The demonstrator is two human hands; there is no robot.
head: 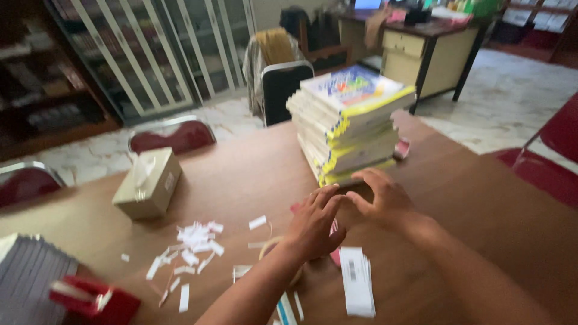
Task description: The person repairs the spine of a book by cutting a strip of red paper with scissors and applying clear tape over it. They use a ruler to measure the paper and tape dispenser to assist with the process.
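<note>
A tall stack of books (351, 122) with yellow and white covers stands on the brown wooden table (481, 204). My right hand (380, 195) reaches to the stack's bottom near edge, fingers spread and touching the lowest book. My left hand (314, 221) lies flat beside it on the table, fingers apart, over something pink that it mostly hides. A white strip of printed labels (357, 280) lies just behind my hands. A roll of clear tape (269, 247) shows partly under my left forearm.
A beige tissue box (147, 182) sits at left, with several white paper scraps (192, 244) near it. A red tape dispenser (93, 298) and a pile of grey books (27, 274) fill the near left corner. Red chairs (174, 135) and a desk (430, 51) surround the table.
</note>
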